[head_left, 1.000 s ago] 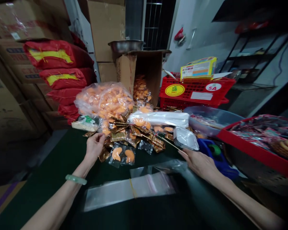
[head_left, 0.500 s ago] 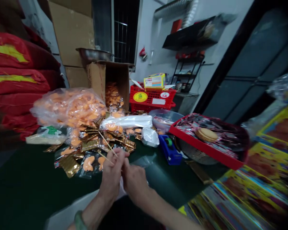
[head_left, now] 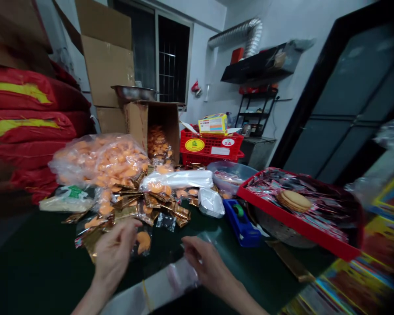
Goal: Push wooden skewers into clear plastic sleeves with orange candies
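Observation:
My left hand (head_left: 116,249) is raised over the near edge of the pile, fingers curled together; whatever it may hold is hidden. Just right of it lies an orange piece (head_left: 143,242) in a clear wrapper. My right hand (head_left: 205,262) has its fingers bent near the end of a stack of clear plastic bags (head_left: 164,286), and what lies between its fingertips is too blurred to tell. A thin yellowish band crosses the bags. Gold packets (head_left: 128,200) and wrapped orange pieces spread beyond my hands.
A blue tape dispenser (head_left: 244,225), a foil tray (head_left: 211,202) and a red box (head_left: 344,247) of packets with biscuits on top stand right. Behind are a big bag of orange pieces (head_left: 101,159), a carton (head_left: 136,120) and a red basket (head_left: 212,144). Red sacks (head_left: 19,92) are stacked left.
My hands, together before around thin sticks, have moved apart, left one leftward and right one rightward. The sticks no longer show. The view has shifted, and the stack of bags shows more.

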Motion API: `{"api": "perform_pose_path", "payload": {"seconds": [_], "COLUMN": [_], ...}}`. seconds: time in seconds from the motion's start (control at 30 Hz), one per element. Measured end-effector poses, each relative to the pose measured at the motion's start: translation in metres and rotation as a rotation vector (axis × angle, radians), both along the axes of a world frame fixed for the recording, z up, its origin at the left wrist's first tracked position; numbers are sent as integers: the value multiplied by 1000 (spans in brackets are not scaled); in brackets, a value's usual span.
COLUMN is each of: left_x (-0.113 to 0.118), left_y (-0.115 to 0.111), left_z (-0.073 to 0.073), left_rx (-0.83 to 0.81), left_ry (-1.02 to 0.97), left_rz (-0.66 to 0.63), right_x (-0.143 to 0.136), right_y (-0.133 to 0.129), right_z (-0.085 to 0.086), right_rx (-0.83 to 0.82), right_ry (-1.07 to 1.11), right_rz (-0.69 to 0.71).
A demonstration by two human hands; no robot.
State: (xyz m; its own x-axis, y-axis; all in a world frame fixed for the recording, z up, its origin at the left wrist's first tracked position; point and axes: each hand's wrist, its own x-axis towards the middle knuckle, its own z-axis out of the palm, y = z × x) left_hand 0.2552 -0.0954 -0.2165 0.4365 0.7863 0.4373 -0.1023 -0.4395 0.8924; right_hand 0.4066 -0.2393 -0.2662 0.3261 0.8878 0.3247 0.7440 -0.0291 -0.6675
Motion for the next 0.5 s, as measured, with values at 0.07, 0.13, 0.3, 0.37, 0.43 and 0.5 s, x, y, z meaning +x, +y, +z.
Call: {"api": "perform_pose_path", "payload": {"seconds": [0.07, 0.13, 0.3, 0.37, 0.43, 0.5], "left_x": [6, 12, -3, -25, -54, -89], "left_y": [5, 10, 30, 40, 49, 57], "left_z": [-26, -47, -52, -41, -36, -39], "left_rx": [39, 22, -36, -40, -15, 19], "left_ry": [193, 278, 271, 251, 268, 349], "left_rz": [-147, -187, -48, 41, 130, 197], "right_x": [1, -2, -12, -16, -21, -27], "right_y": [4, 8, 18, 25, 32, 39], "right_z": [-9, -15, -16, -12, -10, -12], "right_rx": [-46, -78, -30, -82, -138, -141], "right_ry": [-16, -36, -43, -50, -79, -98], "right_rz": [5, 26, 19, 15, 47, 84]}}
